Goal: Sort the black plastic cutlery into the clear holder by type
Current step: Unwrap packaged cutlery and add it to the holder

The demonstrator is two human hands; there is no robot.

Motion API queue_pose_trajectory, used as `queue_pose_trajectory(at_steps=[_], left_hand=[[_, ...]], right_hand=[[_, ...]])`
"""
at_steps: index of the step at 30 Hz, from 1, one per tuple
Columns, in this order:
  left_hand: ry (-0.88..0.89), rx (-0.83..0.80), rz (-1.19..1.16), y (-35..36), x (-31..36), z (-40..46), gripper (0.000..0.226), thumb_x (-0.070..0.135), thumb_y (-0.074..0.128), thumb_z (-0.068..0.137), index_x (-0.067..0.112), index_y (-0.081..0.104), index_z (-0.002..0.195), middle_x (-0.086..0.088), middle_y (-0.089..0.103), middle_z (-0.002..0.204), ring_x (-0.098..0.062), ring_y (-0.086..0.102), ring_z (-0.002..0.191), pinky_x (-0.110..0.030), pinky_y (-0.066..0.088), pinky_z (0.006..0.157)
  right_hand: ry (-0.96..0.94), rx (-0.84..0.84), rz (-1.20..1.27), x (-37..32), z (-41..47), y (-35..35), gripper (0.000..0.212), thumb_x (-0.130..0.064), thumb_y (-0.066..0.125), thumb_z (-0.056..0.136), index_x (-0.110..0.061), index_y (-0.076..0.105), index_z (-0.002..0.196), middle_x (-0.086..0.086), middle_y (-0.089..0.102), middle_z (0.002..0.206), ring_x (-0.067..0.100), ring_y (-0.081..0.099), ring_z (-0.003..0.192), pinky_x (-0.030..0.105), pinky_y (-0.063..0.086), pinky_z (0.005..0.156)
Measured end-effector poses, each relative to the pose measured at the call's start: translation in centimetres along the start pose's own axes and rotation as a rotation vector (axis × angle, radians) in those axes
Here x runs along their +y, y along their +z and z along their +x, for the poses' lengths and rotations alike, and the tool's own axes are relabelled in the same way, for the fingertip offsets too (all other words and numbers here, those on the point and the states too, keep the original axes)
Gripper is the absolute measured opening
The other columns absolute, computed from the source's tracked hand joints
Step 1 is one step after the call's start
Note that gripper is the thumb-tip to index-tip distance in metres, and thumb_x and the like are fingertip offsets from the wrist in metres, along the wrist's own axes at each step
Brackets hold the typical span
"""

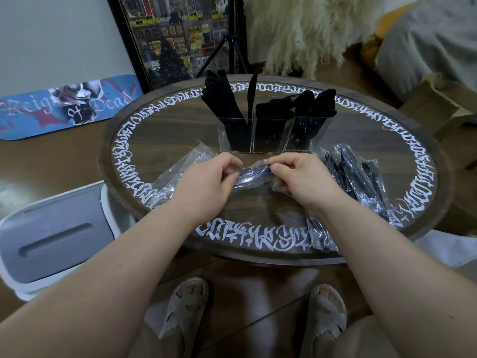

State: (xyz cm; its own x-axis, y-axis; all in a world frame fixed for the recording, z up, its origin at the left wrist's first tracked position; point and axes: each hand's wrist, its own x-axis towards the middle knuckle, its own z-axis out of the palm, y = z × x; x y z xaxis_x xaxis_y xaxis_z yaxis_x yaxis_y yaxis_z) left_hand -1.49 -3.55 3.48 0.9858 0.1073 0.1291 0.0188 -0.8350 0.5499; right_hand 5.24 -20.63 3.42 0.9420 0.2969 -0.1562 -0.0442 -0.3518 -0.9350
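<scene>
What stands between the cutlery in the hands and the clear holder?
Its clear wrapper: the left hand and right hand pinch the packet, and the cutlery is sealed inside. The table between packet and holder looks bare.

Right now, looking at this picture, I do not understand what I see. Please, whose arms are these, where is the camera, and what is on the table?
No machine is here. A person wears the camera on the head, so it looks down at their own arms. The left hand and right hand both pinch one clear wrapper with dark cutlery inside. Behind them, on the round table, stands the clear holder with three compartments, already holding black cutlery. More wrapped packets lie on the right, and crumpled plastic lies on the left.
</scene>
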Motion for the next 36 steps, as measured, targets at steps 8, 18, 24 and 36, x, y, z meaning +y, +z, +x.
queue_pose_trajectory(at_steps=[8, 18, 24, 36], left_hand=[[-0.089, -0.038, -0.003, -0.9, -1.0, 0.1, 0.029, 0.021, 0.045, 0.100, 0.025, 0.053, 0.127, 0.011, 0.061, 0.105, -0.010, 0.057, 0.099, -0.026, 0.045, 0.084], [-0.272, 0.141, 0.226, -2.6, -4.9, 0.4, 0.024, 0.018, 0.051, 0.095, 0.021, 0.063, 0.115, -0.001, 0.070, 0.104, -0.024, 0.062, 0.096, -0.038, 0.050, 0.086], [-0.404, 0.165, 0.276, -3.2, -7.4, 0.2, 0.027, 0.014, 0.049, 0.092, 0.015, 0.063, 0.115, -0.006, 0.069, 0.106, -0.030, 0.060, 0.101, -0.038, 0.047, 0.086], [-0.275, 0.096, 0.021, -1.4, -2.6, 0.9, 0.039, 0.040, 0.048, 0.096, 0.017, 0.057, 0.127, 0.007, 0.065, 0.097, -0.015, 0.062, 0.092, -0.030, 0.045, 0.086]], right_hand=[[0.032, 0.072, 0.189, -0.4, 0.2, 0.1, 0.020, -0.004, 0.057, 0.092, -0.018, 0.071, 0.088, -0.003, 0.061, 0.066, 0.007, 0.050, 0.054, 0.022, 0.042, 0.052], [0.072, 0.359, 0.320, -0.2, 1.1, -1.0, 0.015, -0.003, 0.054, 0.093, -0.011, 0.066, 0.092, 0.003, 0.059, 0.071, 0.006, 0.054, 0.053, 0.017, 0.046, 0.051], [0.067, 0.465, 0.350, 0.0, 1.1, -1.5, 0.018, -0.004, 0.055, 0.093, -0.017, 0.065, 0.085, 0.004, 0.063, 0.074, 0.008, 0.060, 0.059, 0.017, 0.050, 0.058], [0.081, 0.448, 0.562, -0.8, 0.6, -0.9, 0.014, 0.000, 0.056, 0.090, -0.010, 0.063, 0.085, 0.005, 0.060, 0.072, 0.009, 0.061, 0.057, 0.019, 0.050, 0.057]])
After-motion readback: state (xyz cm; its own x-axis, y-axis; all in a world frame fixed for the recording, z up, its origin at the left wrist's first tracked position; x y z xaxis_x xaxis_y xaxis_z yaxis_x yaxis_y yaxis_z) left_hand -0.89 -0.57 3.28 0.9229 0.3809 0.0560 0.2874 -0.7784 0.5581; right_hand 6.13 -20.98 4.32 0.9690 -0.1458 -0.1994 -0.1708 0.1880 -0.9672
